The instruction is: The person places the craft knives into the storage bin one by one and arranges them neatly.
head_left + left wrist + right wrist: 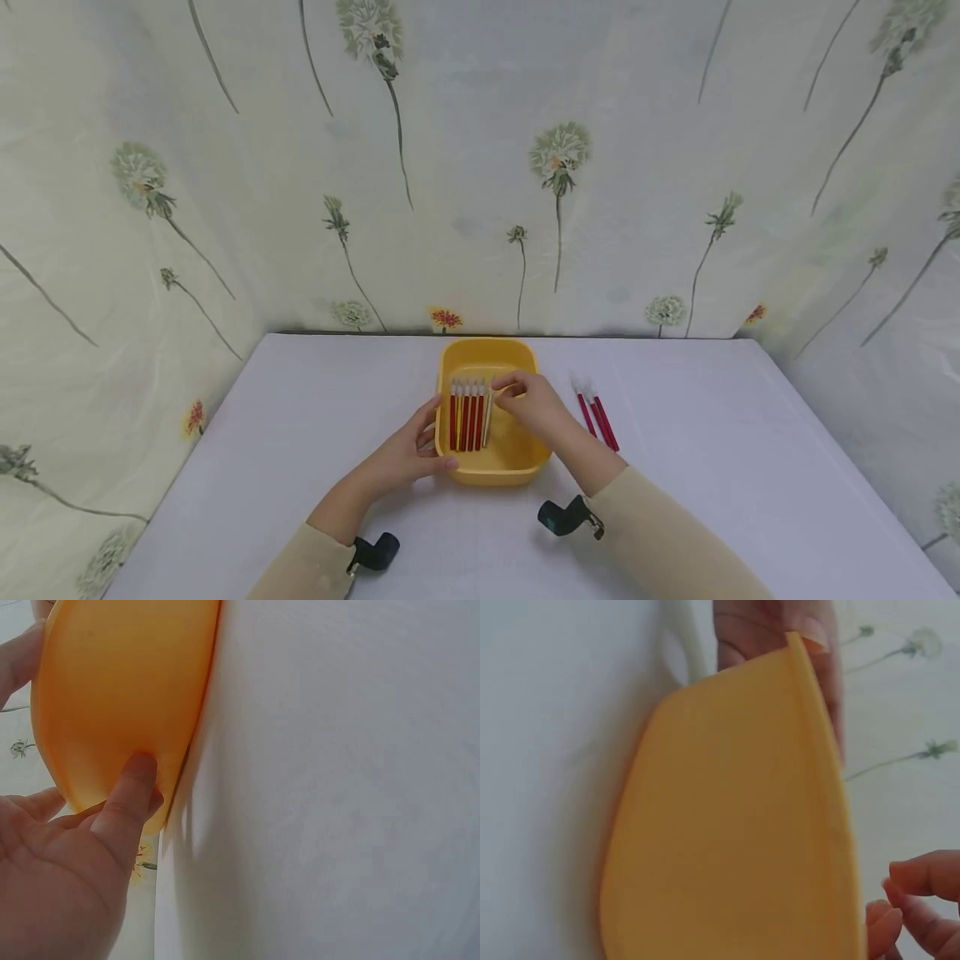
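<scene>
My left hand grips the near left corner of a yellow plastic tray. Its thumb lies on the front rim and its fingers bear on the outer wall. Inside the tray, several slim paintbrushes with red and yellow handles lie side by side, pale tips pointing away. A pale-handled brush ends the row on the right, slightly tilted. Over the tray, my right hand has its fingertips just right of that brush's tip. In the right wrist view, nothing shows between its loosely bent fingers.
On the white table, just right of the tray, lie a few red-handled brushes. A flower-printed curtain hangs behind the table's far edge. A small black camera sits at the right wrist, another black camera at the left.
</scene>
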The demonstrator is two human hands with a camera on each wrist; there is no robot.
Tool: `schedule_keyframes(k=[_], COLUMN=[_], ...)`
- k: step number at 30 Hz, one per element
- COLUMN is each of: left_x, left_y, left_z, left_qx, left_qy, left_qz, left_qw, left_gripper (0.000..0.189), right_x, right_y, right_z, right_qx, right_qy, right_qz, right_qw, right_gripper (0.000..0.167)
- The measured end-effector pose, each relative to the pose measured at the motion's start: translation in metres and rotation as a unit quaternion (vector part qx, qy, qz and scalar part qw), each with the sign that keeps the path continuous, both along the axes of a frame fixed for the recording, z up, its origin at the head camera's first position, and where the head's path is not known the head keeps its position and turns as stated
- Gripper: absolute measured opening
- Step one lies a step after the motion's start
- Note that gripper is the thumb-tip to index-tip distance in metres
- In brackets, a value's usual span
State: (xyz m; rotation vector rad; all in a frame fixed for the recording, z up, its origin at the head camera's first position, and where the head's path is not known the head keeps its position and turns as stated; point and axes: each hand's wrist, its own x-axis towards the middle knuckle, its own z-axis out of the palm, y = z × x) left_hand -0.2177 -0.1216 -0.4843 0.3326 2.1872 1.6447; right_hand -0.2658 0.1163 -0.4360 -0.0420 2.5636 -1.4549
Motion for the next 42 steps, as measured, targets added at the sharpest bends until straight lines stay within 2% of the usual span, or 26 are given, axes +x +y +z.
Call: schedule_keyframes(k=[6, 15, 23, 34, 42], left_x=[0.001, 0.002, 0.002, 0.000, -0.001], left_y=[-0.001, -0.001, 0.001, 0.000, -0.001], left_z=[0.001, 0.001, 0.000, -0.002, -0.001], left_qx=[0.002, -0.009, -0.006, 0.005, 0.005], left_qy=[0.001, 0.000, -0.001, -0.001, 0.002], left_qz=[0.003, 0.011, 0.008, 0.002, 0.003], left_qw=[1.0000, 0.9999, 0.9999, 1.0000, 1.0000], left_gripper=[0.107, 0.107, 0.106, 0.107, 0.107], right_x=[0.004, 0.007, 0.011, 0.009, 0.002], right_y=[0.017, 0.046, 0.076, 0.114, 0.134], right_z=[0.010, 0.015, 0.018, 0.006, -0.011], right_qx=[0.006, 0.017, 0.068, 0.073, 0.068], right_qy=[-0.003, 0.011, -0.006, -0.035, -0.018], right_qz=[-0.005, 0.013, 0.023, -0.012, -0.015], right_qw=[1.0000, 0.9997, 0.9974, 0.9966, 0.9974], right_gripper=[0.020, 0.021, 0.029, 0.036, 0.034])
